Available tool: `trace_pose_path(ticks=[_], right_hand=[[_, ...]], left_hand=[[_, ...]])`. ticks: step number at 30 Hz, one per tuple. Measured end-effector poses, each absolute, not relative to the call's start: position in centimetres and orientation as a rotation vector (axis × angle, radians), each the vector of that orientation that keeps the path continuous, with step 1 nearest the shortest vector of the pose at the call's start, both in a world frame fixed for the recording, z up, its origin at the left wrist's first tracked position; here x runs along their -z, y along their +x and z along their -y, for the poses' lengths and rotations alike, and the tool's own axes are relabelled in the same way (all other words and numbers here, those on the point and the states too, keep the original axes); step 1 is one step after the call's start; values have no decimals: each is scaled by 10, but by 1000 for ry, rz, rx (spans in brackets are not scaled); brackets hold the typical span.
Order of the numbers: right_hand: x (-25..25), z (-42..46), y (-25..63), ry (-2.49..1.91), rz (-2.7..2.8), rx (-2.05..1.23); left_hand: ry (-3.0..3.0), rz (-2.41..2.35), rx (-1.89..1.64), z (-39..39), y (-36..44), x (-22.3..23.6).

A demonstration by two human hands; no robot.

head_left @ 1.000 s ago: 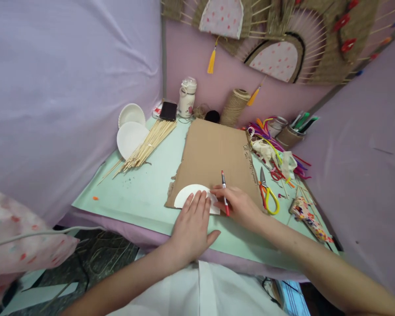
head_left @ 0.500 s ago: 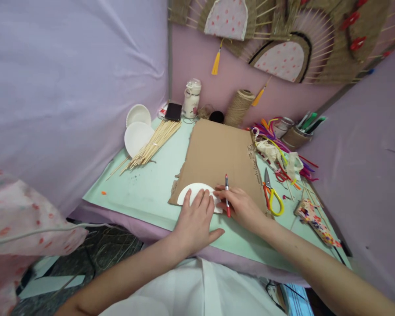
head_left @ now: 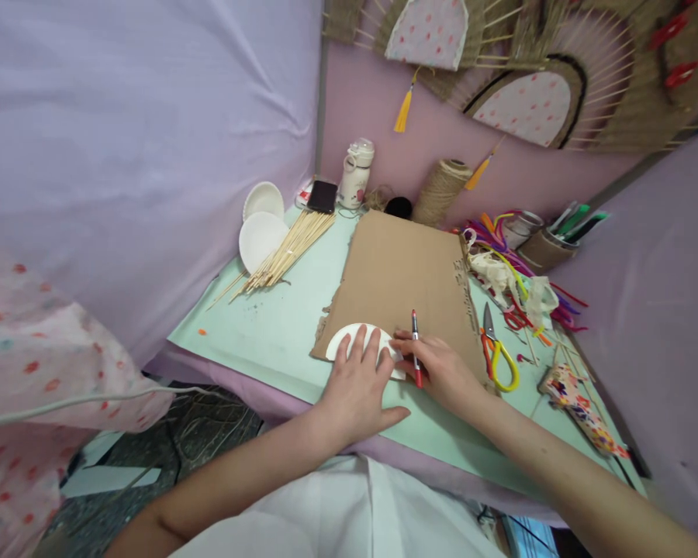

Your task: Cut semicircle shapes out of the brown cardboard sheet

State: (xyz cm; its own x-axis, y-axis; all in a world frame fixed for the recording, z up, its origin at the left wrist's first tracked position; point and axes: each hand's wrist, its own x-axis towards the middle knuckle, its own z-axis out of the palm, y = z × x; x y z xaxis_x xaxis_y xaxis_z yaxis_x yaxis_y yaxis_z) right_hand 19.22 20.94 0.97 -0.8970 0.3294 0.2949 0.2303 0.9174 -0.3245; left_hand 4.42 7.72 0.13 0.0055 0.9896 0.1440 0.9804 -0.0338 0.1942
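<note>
A white half-circle (head_left: 338, 341) of paper or card lies on the near edge of a brown cardboard sheet (head_left: 404, 271). My left hand (head_left: 357, 384) rests flat on it, fingers spread over its middle and thumb pointing right. At its right end is my right hand (head_left: 445, 370), with fingertips touching or very close to the white piece. A red-ended marker (head_left: 416, 353) is held in that hand, lying across the fingers with one end toward the back of the table. Part of the half-circle is hidden under my fingers.
Scissors (head_left: 500, 353) lie right of the cardboard, near a patterned pouch-like item (head_left: 582, 407). Bamboo sticks (head_left: 291, 252) and white paper plates (head_left: 261, 242) are on the left. At the back stand a bottle (head_left: 357, 174), twine spool (head_left: 442, 194) and pen holder (head_left: 550, 249).
The camera view has turned slightly left, so the scene sits further right. Against the cardboard, both hands and the marker have hardly moved.
</note>
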Motion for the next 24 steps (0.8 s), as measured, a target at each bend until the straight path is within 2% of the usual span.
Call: trace_pose_path(ticks=[12,15,20,24], right_hand=[[-19,-210,191,-410,2738,-466],[-39,-210,186,-461,2625,-659],[-78,-205,153,-476,2395,-1205],[-80,-204,115,-495,2379,-1383]], left_hand=[[2174,-2141,-360,-76,44,-5],[2174,-2126,-355,-76,44,-4],[2161,-2098,-332,-76,43,-5],[2163,-2097,-328,-77,42,-6]])
